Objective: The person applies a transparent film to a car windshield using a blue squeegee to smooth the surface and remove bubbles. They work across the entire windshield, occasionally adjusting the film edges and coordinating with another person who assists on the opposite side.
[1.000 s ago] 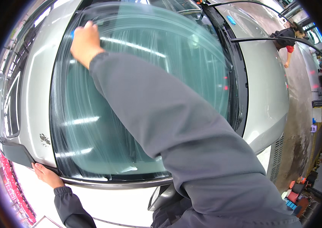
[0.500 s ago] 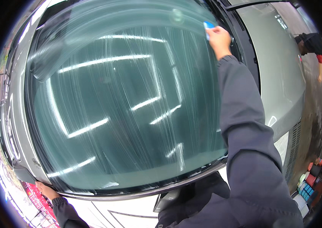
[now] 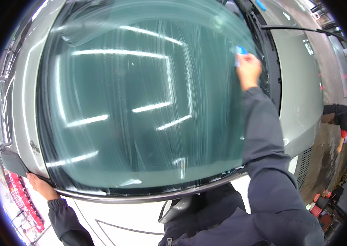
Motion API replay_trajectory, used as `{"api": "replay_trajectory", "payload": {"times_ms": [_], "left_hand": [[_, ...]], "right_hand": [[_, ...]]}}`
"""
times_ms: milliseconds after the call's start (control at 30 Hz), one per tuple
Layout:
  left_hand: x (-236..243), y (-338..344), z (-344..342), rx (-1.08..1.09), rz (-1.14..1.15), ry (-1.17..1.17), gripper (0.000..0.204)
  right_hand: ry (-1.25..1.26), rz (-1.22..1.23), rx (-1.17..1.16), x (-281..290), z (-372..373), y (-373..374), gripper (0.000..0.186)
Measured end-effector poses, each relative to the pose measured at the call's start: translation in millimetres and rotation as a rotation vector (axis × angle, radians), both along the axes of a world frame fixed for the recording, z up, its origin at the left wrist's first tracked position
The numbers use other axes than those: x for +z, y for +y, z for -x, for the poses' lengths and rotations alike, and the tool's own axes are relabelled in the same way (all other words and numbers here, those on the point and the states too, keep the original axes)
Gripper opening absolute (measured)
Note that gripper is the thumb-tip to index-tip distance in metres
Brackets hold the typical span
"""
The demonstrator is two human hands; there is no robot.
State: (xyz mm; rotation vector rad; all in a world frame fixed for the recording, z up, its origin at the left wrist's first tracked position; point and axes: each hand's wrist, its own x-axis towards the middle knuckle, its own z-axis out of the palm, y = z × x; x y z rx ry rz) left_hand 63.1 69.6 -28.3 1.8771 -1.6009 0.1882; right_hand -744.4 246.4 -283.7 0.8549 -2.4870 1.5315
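Observation:
My right hand (image 3: 249, 69), closed, pinches a small blue pad (image 3: 241, 51) against the right side of a car's windshield (image 3: 140, 98). How much of the pad lies under my fingers is hidden. Long pale streaks run along the tinted glass, with curved smears toward its far edge. At the lower left, my left hand (image 3: 41, 186) is closed on the car's edge at the corner of the windshield, beside a dark flat panel (image 3: 13, 163). Its fingertips are partly hidden.
Right of the glass lie the black cowl (image 3: 272, 61), a raised wiper arm (image 3: 292, 28) and the grey hood (image 3: 300, 82). A blue object (image 3: 260, 5) rests near the hood's far end. Another person (image 3: 339, 119) is at far right. A side mirror (image 3: 177, 209) stands near my body.
My right hand has moved nearer along the windshield's right side, still holding the blue pad. My left hand stays at the edge. The view has shifted, and the other person appears lower.

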Motion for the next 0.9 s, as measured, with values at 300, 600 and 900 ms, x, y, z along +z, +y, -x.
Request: {"api": "replay_trajectory", "payload": {"times_ms": [300,600,900], "left_hand": [[-0.8,16.4,51.5,0.078,0.026,-0.082,0.064],[-1.1,18.4,57.2,0.133,0.012,-0.038,0.066],[3.3,-3.4,25.1,0.097,-0.022,-0.051,0.066]], "right_hand": [[0.143,0.246,0.321,212.6,-338.0,-257.1,0.012],[0.11,0.225,0.447,194.8,-334.8,-153.3,0.015],[0.016,-0.131,-0.096,-8.9,-36.7,47.9,0.025]]}}
